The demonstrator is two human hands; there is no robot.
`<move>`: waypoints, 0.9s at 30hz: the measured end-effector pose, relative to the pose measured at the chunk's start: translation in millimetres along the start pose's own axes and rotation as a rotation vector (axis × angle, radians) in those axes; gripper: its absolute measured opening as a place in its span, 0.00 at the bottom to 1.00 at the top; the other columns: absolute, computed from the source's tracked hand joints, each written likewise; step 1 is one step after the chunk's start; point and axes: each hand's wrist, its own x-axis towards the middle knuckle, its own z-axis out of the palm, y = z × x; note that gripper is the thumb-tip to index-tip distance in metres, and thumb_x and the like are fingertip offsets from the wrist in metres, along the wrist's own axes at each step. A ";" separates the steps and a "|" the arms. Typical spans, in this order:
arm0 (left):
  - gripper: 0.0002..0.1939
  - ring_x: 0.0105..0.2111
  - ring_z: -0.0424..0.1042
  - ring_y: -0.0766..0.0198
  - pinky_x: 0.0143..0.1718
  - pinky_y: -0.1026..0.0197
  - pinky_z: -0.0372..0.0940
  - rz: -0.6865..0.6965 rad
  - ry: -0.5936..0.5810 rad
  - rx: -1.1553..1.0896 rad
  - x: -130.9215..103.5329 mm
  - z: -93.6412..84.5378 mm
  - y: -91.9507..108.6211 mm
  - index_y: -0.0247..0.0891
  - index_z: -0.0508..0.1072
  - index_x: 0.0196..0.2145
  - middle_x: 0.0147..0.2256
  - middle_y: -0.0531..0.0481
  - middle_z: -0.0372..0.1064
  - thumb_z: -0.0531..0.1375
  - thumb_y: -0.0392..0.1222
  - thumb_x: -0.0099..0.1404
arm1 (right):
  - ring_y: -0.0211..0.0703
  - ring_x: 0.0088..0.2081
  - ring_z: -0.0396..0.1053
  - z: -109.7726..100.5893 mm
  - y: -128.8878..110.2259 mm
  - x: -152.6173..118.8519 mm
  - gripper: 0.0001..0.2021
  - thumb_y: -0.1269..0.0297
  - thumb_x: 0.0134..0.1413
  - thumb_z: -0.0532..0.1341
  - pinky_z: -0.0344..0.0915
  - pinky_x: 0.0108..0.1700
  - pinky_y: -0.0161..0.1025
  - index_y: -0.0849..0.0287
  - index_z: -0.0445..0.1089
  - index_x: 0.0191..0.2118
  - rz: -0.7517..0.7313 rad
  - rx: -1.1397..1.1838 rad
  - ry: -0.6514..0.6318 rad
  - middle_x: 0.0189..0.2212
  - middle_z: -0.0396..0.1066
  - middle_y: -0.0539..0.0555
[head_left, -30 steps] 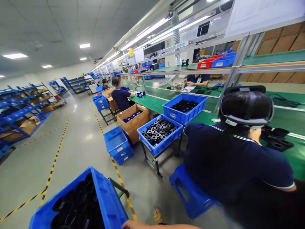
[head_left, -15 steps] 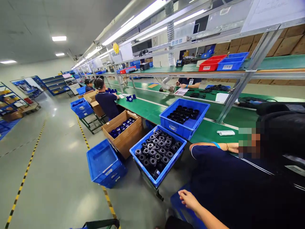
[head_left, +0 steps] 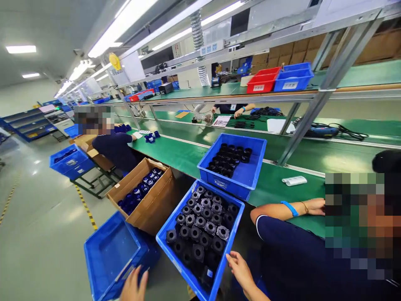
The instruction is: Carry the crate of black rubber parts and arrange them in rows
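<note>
A blue bin (head_left: pixel 234 235) full of black round flanged parts (head_left: pixel 203 217) stands on a low stand in front of me. My right hand (head_left: pixel 240 269) hovers open at that bin's near right rim and holds nothing. My left hand (head_left: pixel 133 286) is at the bottom edge with its fingers apart, beside the near corner of an empty blue bin (head_left: pixel 114 251) on the floor. Whether it touches the rim I cannot tell.
A cardboard box (head_left: pixel 153 207) of blue parts sits between the two bins. A second blue bin (head_left: pixel 255 165) of black parts rests on the green bench (head_left: pixel 181 152). A seated co-worker in a dark shirt (head_left: pixel 300 255) is close on my right; another person (head_left: pixel 115 148) sits farther left.
The view has swung right, down and closer to the bins. My right hand has moved forward to the bin of black parts, and my left hand has come into view.
</note>
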 end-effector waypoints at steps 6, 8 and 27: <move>0.29 0.60 0.65 0.48 0.58 0.52 0.62 0.226 -0.330 0.233 140.4 72.3 109.5 0.32 0.62 0.63 0.60 0.32 0.63 0.51 0.51 0.70 | 0.48 0.30 0.73 29.8 -4.0 7.0 0.14 0.47 0.46 0.60 0.66 0.36 0.41 0.53 0.62 0.28 0.074 -0.047 0.233 0.23 0.71 0.49; 0.26 0.56 0.69 0.49 0.54 0.54 0.64 0.274 -0.364 0.259 173.3 89.1 133.1 0.30 0.63 0.61 0.55 0.32 0.68 0.49 0.49 0.71 | 0.49 0.30 0.73 39.1 -5.3 10.8 0.13 0.48 0.48 0.57 0.66 0.37 0.42 0.52 0.60 0.28 0.129 -0.071 0.332 0.24 0.71 0.51; 0.21 0.32 0.73 0.54 0.36 0.58 0.62 0.276 -0.367 -0.003 169.8 79.6 87.4 0.46 0.57 0.28 0.28 0.49 0.70 0.43 0.62 0.69 | 0.46 0.26 0.64 47.8 -31.4 -32.9 0.24 0.33 0.53 0.48 0.62 0.34 0.41 0.51 0.59 0.29 0.082 -0.133 0.486 0.21 0.64 0.48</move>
